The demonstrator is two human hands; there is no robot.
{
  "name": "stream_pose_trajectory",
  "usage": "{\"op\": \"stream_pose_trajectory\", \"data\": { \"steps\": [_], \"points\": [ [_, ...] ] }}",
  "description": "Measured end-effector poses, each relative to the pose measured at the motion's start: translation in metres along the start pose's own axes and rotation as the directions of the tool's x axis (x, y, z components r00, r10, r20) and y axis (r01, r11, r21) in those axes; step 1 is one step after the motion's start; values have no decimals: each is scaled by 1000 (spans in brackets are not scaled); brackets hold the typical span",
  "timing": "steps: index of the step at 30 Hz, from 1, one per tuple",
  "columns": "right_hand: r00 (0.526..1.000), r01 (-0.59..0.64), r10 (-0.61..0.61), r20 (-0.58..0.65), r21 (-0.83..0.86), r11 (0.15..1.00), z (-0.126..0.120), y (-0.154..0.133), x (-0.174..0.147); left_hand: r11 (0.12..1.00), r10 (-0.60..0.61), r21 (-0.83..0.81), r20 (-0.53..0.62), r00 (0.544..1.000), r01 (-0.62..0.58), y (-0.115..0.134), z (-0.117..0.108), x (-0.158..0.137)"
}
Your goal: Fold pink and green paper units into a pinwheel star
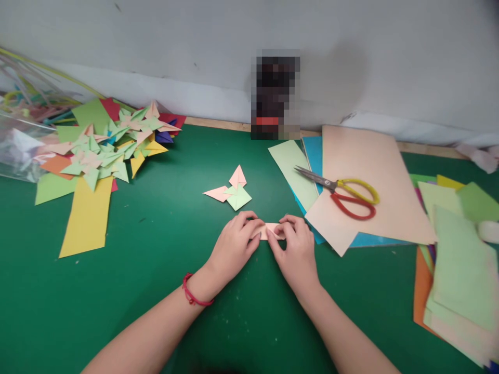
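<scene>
A small folded piece of pink paper lies low over the green table between my two hands. My left hand pinches its left end, thumb in front and fingers behind. At the other end, my right hand grips it in the same way, and my fingers cover both ends. Just beyond my hands sits a partly joined origami piece, made of a green folded unit and two pink pointed ones.
Scissors with yellow and red handles rest on large pink paper sheets at right. Green paper sheets are stacked farther right. Finished paper stars pile up at left beside a clear plastic bag. A wall rises behind.
</scene>
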State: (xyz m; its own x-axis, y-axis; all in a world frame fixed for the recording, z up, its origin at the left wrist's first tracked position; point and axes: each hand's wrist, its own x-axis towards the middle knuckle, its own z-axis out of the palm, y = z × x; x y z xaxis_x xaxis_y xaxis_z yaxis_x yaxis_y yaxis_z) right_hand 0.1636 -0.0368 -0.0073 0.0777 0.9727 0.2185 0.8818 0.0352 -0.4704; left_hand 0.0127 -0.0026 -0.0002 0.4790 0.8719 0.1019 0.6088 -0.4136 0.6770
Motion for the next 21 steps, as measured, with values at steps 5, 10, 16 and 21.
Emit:
{"op": "stream_pose_trajectory", "data": {
  "steps": [5,10,16,21],
  "points": [
    [1000,7,-7,-5,-5,1000,0,-1,0,998,16,60,-5,1000,-15,2,2,0],
    [1000,23,-23,-7,-45,999,-1,-1,-1,987,38,152,26,999,-41,4,1,-1],
    [996,83,-84,0,-119,989,-2,-3,-3,980,42,192,25,999,-46,5,1,-1],
    [991,133,-131,22,-143,981,-2,-8,-5,971,38,235,29,999,-44,7,2,-2]
  ]
}}
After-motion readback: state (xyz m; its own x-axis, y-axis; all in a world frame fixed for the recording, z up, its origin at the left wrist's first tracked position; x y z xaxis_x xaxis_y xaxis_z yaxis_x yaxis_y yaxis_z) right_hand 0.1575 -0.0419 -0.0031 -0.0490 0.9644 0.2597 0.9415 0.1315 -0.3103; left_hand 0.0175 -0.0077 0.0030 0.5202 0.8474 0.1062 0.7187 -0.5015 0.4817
